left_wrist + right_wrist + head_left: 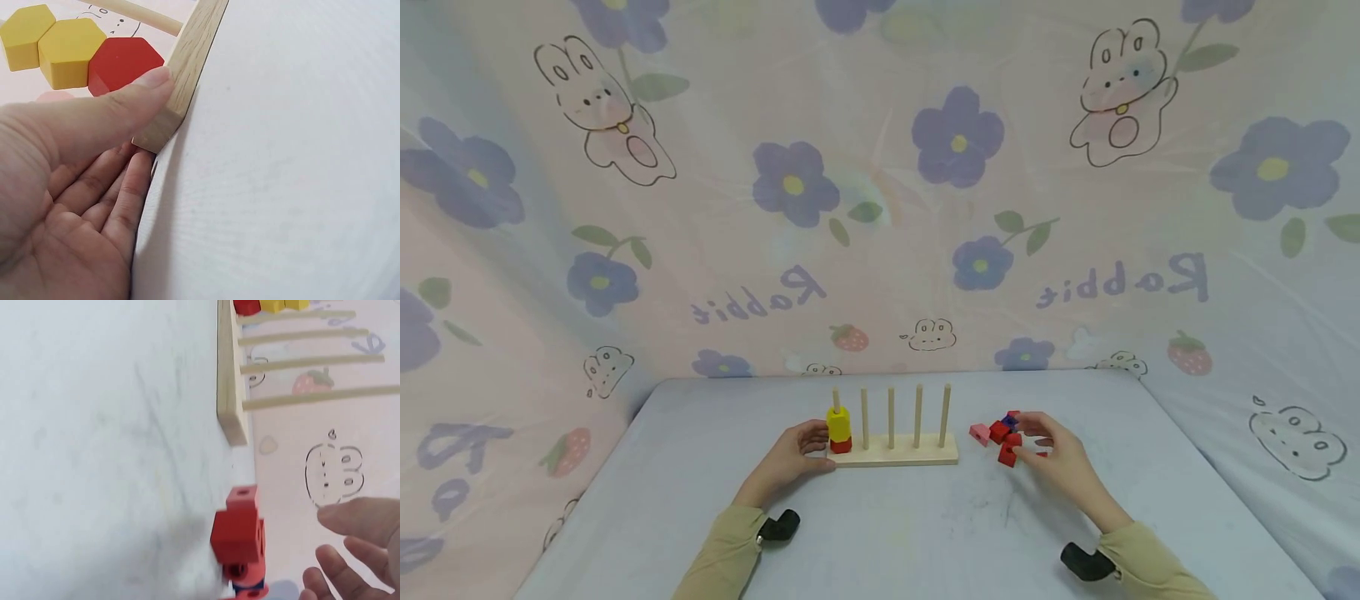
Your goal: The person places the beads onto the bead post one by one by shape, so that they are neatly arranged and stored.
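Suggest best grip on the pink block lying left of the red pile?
Probably pinch the pink block across its side faces, coming from above and its left. That side faces bare table; red blocks crowd its right, where the right hand hovers.
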Tool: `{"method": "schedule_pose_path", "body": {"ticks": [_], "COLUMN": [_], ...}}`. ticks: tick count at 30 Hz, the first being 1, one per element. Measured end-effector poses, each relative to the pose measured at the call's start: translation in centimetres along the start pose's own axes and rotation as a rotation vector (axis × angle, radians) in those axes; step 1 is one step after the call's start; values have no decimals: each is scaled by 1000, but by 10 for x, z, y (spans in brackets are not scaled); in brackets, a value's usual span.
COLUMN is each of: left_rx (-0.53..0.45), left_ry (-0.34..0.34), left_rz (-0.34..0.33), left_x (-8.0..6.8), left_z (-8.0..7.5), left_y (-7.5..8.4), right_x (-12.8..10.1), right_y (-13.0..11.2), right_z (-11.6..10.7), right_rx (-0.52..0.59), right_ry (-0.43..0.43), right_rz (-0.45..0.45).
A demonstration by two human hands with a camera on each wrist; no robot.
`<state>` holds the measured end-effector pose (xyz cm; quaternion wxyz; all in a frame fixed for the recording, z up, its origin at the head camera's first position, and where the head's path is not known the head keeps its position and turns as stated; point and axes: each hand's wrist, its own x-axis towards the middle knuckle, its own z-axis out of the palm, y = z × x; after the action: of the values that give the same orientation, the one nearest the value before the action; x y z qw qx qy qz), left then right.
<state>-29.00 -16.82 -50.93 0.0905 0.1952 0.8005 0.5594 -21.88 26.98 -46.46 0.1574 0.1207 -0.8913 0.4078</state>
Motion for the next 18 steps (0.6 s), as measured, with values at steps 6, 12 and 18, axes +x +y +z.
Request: {"method": "schedule_pose_path", "body": {"ticks": [6, 12, 18], "left_rx": [9, 3, 17], "left_ry": [0, -4, 0], "left_rz": [-5, 8, 9], "left_x": [-1, -1, 0], "left_z": [0, -1, 0], "left_y": [2, 5, 2], "right_x": [-5, -6, -6], "right_y": [15, 19, 18], "right_z": [-6, -2, 3], "right_rx": [-2, -2, -62], "right_ry": [-32, -99, -91], "right_rz": [7, 36, -24]}}
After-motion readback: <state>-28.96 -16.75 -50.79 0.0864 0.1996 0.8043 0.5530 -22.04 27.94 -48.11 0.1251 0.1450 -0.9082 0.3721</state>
